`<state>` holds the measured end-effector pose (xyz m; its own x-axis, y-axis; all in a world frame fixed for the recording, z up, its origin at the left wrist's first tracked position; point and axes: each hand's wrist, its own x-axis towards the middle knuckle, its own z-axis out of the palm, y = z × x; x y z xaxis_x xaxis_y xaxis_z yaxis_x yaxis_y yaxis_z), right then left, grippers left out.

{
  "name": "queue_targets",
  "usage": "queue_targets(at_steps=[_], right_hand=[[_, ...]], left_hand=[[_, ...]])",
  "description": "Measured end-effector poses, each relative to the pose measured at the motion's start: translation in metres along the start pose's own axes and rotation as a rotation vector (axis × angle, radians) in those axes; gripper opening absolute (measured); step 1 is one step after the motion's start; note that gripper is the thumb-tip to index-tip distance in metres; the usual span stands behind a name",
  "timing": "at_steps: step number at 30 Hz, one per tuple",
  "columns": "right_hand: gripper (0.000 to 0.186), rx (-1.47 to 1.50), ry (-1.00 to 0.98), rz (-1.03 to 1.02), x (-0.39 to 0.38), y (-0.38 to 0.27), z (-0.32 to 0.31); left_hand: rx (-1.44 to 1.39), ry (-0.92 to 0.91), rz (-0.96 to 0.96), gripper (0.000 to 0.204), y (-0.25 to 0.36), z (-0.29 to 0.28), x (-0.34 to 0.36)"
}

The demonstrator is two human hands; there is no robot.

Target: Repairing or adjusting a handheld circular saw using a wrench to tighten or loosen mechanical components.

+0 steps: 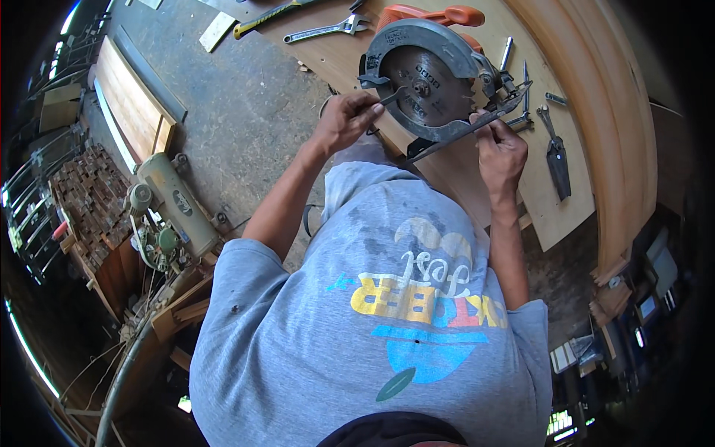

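A circular saw (439, 48) with an orange handle rests on its side on the plywood bench, its round blade (428, 86) facing up. My left hand (346, 123) pinches a thin dark metal piece (392, 97) that reaches toward the blade's lower left. My right hand (499, 149) grips the saw's flat base plate (465, 128) from below, near its right part. A pale wooden piece (395, 134) shows between my left hand and the plate.
An adjustable wrench (320, 31), a yellow-handled tool (257, 22) and several small tools (557, 156) lie on the plywood (566, 220). Curved wooden boards (625, 186) edge the right side. A compressor (175, 197), stacked boards (130, 93) and piled wood blocks (89, 190) stand at left.
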<state>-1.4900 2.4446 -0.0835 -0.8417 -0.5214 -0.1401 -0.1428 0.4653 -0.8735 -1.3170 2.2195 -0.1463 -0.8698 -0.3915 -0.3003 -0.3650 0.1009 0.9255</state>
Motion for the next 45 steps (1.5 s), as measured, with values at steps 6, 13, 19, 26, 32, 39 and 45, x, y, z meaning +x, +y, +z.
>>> queue_targets(at_steps=[6, 13, 19, 26, 32, 39, 45], right_hand=[[0.013, -0.039, -0.012, -0.059, 0.011, -0.002, 0.007], [0.014, -0.043, -0.014, -0.158, 0.016, -0.001, 0.009], [0.013, -0.043, -0.009, -0.151, 0.014, 0.003, 0.008], [0.012, 0.005, -0.001, -0.108, 0.015, -0.007, 0.012], [0.010, -0.020, 0.004, -0.127, 0.014, -0.002, 0.012], [0.008, 0.025, 0.016, -0.195, 0.015, -0.005, 0.015], [0.006, 0.019, 0.020, -0.208, 0.015, 0.000, 0.015]], left_hand=[[0.205, -0.046, 0.196, 0.006, 0.006, -0.017, 0.025], [0.480, -0.128, 0.471, 0.007, 0.033, -0.036, 0.042], [0.605, -0.163, 0.462, 0.007, 0.055, -0.049, 0.053], [0.701, -0.276, 0.527, 0.007, 0.053, -0.052, 0.087], [0.700, -0.401, 0.650, 0.005, 0.064, -0.050, 0.103], [0.552, -0.264, 0.469, 0.003, 0.031, -0.041, 0.088], [0.374, -0.135, 0.446, 0.005, 0.029, -0.030, 0.053]])
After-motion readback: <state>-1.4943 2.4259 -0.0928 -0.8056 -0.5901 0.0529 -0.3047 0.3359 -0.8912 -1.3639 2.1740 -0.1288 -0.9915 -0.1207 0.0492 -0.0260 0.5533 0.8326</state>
